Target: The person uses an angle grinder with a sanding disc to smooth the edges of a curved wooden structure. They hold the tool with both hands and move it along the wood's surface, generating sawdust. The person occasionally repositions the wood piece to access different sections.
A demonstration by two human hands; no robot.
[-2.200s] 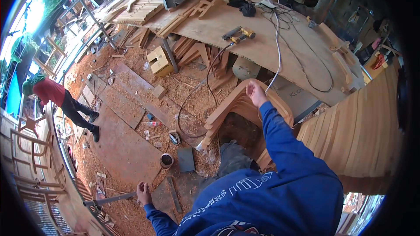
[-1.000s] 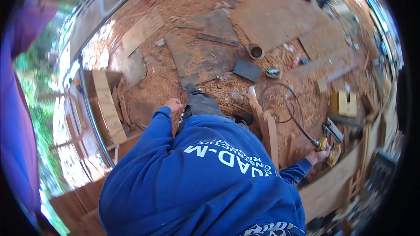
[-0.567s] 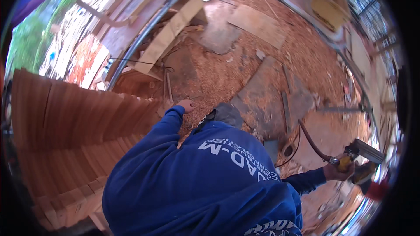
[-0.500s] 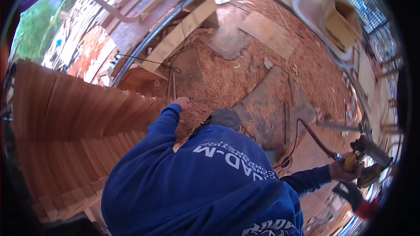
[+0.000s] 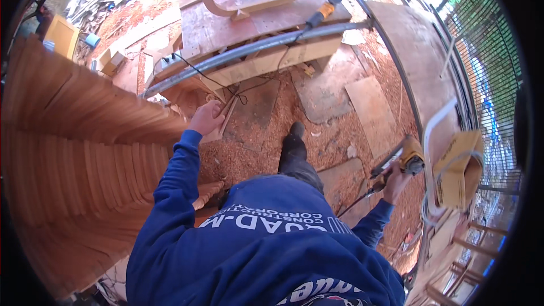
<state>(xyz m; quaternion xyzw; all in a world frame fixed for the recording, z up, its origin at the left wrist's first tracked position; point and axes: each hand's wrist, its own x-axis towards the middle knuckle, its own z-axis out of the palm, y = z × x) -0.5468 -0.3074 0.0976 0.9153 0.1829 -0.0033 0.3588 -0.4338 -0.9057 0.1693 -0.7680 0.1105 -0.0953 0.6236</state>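
Beside a yellow carton point(image 5: 451, 186), the right hand point(image 5: 399, 182) stays clamped around the pneumatic nailer point(image 5: 412, 162). The body has turned to face the workbench point(image 5: 198, 29), carrying the nailer along; the left hand point(image 5: 208, 118), half-open, seemingly empty, is near stacked wooden pieces point(image 5: 122, 164).

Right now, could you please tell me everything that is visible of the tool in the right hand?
The power tool has a chunky yellow-and-black body, apparently plastic, and a long, straight, dark-and-grey part that looks like metal. The right hand grips it, holding it out in front and to the person's right. A dark hose trails from it, down and left in the picture. Finer details are too small to tell.
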